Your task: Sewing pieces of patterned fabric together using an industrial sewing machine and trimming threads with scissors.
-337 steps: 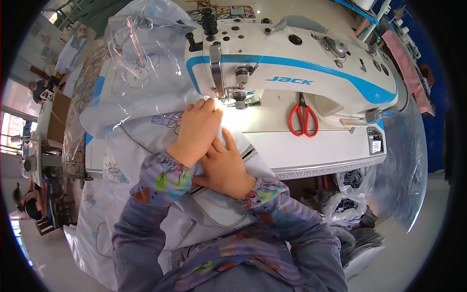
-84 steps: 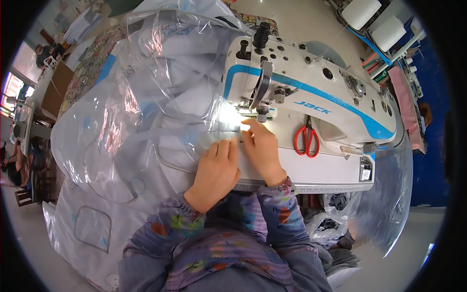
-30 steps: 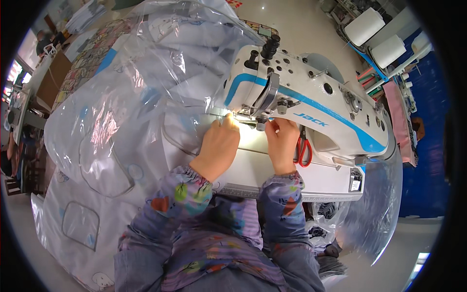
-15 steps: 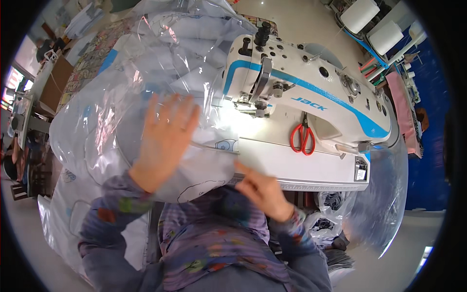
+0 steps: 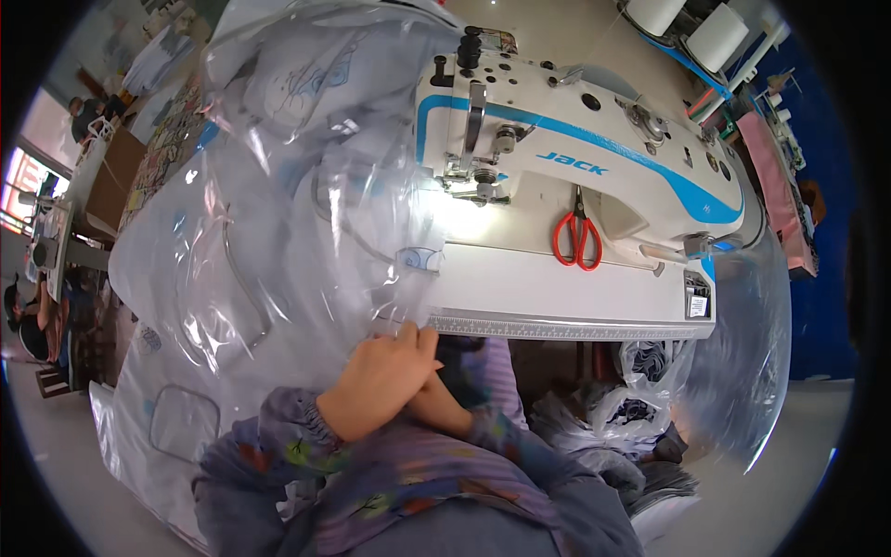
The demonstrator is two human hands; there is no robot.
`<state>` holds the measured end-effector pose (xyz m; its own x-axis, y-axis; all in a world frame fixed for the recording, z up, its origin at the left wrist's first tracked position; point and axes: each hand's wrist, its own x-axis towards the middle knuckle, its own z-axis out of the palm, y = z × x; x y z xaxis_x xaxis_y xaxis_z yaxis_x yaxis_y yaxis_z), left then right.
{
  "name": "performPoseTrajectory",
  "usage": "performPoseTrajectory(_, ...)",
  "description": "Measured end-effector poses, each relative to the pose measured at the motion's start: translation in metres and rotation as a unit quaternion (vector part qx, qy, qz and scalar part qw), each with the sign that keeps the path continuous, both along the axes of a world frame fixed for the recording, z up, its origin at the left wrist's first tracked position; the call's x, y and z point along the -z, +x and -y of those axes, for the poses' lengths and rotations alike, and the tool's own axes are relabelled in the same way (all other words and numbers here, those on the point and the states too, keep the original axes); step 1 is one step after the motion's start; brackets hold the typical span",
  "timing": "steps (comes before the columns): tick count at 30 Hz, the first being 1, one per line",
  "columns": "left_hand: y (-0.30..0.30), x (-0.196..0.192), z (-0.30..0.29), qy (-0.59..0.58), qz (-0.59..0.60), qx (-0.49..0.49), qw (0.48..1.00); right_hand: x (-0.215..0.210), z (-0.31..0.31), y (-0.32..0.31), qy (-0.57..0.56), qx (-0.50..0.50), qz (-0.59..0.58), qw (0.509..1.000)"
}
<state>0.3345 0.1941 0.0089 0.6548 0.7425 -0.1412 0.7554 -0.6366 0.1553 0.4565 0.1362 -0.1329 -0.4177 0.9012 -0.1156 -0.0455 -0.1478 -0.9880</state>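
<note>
The clear plastic sheet (image 5: 278,232) is the largest thing before you: it fills the left half of the frame, billowing up from the lower left to the top centre, with pale printed cloth showing through it. Its right edge lies over the left end of the white bench (image 5: 557,278), just beside the needle of the sewing machine (image 5: 594,158).

The sewing machine, white with a blue stripe, stretches from the upper centre toward the upper right. A pair of red-handled scissors (image 5: 577,241) lies on the bench in front of it, well apart from your hands. A ruler strip (image 5: 557,327) runs along the bench's front edge.

Below the bench at the lower right, bundled bags (image 5: 631,418) sit in a heap on the floor. Two white thread cones (image 5: 691,23) stand at the top right.

Your left hand (image 5: 380,381) is in the lower centre, just under the bench's front edge. Its grip is pressed together, fingers curled and bunched on the lower edge of the plastic sheet, where the sheet hangs off the bench.

Your right hand (image 5: 441,408) sits touching and mostly hidden beneath the left one; you cannot tell from this view whether its grip is spread or pressed together, nor what it holds.
</note>
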Motion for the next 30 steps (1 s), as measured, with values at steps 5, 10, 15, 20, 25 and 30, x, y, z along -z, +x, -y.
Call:
performPoseTrajectory(5,-0.020,0.014,0.004,0.025,0.104,-0.038,0.994,-0.030,0.038,0.026,-0.137,0.006,-0.123,0.983)
performPoseTrajectory(10,-0.010,0.023,0.006,0.045,0.093,-0.036,0.994,-0.031,0.039,0.020,-0.175,0.022,-0.192,0.965)
performPoseTrajectory(15,-0.002,0.032,-0.006,0.043,0.099,-0.061,0.992,-0.021,0.031,0.022,-0.160,0.027,-0.191,0.968)
performPoseTrajectory(20,0.009,0.034,-0.026,0.050,0.097,-0.082,0.991,-0.037,0.025,0.027,-0.206,0.013,-0.207,0.956)
performPoseTrajectory(25,0.013,0.037,-0.044,0.070,0.095,-0.078,0.990,-0.049,0.016,0.025,-0.216,0.012,-0.230,0.949)
performPoseTrajectory(30,0.017,0.041,-0.063,0.090,0.103,-0.074,0.988,-0.043,0.008,0.021,-0.155,0.028,-0.183,0.971)
